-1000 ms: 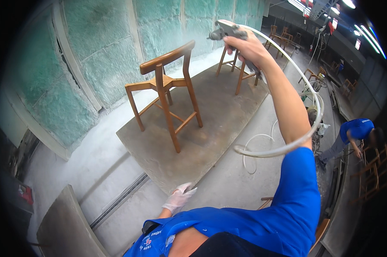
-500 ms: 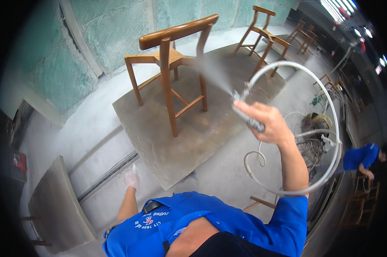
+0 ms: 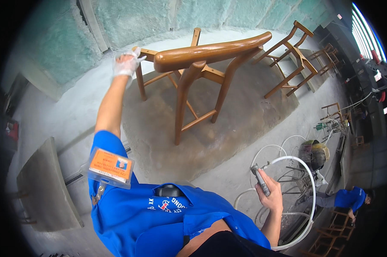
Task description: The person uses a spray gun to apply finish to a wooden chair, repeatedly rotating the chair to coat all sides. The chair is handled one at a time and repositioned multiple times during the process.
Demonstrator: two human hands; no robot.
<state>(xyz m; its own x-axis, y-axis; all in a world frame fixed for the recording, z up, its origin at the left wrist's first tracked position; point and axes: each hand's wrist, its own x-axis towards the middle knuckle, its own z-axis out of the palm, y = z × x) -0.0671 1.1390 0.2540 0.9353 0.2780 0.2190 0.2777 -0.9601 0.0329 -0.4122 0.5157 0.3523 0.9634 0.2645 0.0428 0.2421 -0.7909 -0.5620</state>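
One wooden chair [image 3: 212, 52] stands on the board [image 3: 245, 115] near its left edge; gloved left hand [image 3: 124, 66] at seat corner [image 3: 147, 52], can't tell grip; right hand [image 3: 272, 195] curled round spray gun [image 3: 260, 180], pale hose [image 3: 314, 188] attached.

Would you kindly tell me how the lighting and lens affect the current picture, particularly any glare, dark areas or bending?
Head view: the bright strips at upper right wash out to white; head view: glossy highlights run along the chair's backrest; head view: the corners fall to black; head view: the board at lower left looks bowed, probably from the fisheye lens.
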